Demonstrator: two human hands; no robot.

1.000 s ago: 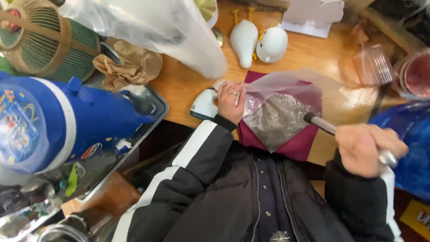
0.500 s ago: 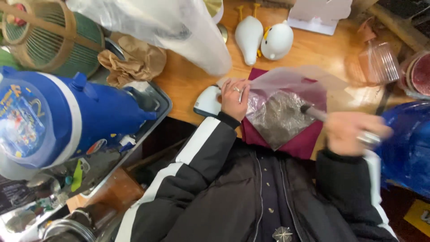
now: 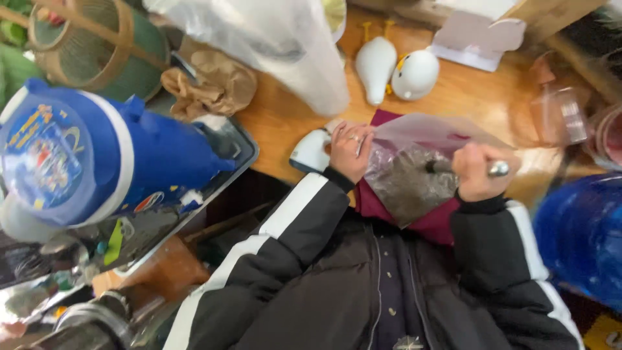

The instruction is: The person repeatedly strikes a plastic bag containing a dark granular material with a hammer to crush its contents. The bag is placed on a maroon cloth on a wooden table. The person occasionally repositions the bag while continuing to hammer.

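A clear plastic bag (image 3: 414, 172) holding a dark powdery mass lies on a maroon cloth at the wooden worktop (image 3: 479, 97) edge. The left hand (image 3: 350, 150) pinches its mouth; the right hand (image 3: 476, 172) clamps a metal-handled tool (image 3: 497, 169) inside, filling seemingly well underway.

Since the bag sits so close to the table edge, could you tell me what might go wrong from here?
1. The clear bag of dark stuff lies on a maroon cloth overhanging the table edge; a push could tip it off.
2. Only the left hand steadies the bag's side, so its thin film may slip or tear as the right hand works the metal handle in it.
3. The picture is blurred, so the tool's tip cannot be judged.
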